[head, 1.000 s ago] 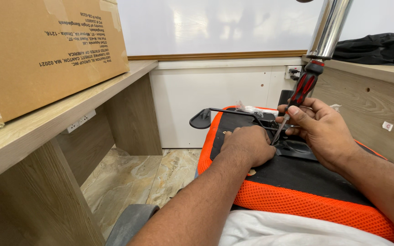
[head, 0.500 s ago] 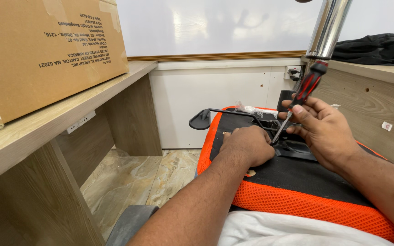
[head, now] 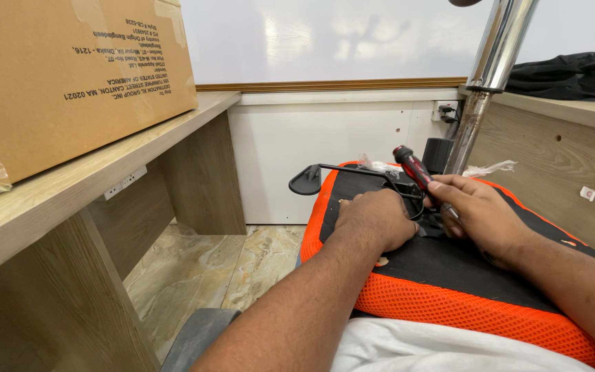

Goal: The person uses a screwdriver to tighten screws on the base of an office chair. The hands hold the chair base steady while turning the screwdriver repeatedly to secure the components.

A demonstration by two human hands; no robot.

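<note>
An upturned chair seat [head: 449, 275], black underneath with an orange mesh edge, lies across my lap. My right hand [head: 480, 213] grips a screwdriver with a red and black handle [head: 411, 165], its handle tilted up to the left and its tip hidden behind my fingers at the seat's mechanism. My left hand [head: 377, 217] rests knuckles-up on the black underside, pressing near the same spot; what is under its fingers is hidden. A black lever with a flat paddle end [head: 306, 182] sticks out to the left of the seat.
A chrome gas-lift column [head: 487, 76] rises from the seat at upper right. A wooden desk [head: 70, 186] on the left carries a large cardboard box [head: 63, 76]. Another wooden desk [head: 559, 151] with dark cloth [head: 573, 72] stands on the right. Marble-pattern floor lies below.
The screwdriver handle has dropped from pointing up along the chrome column to leaning low and left. My right hand has shifted slightly; the left hand has stayed in place.
</note>
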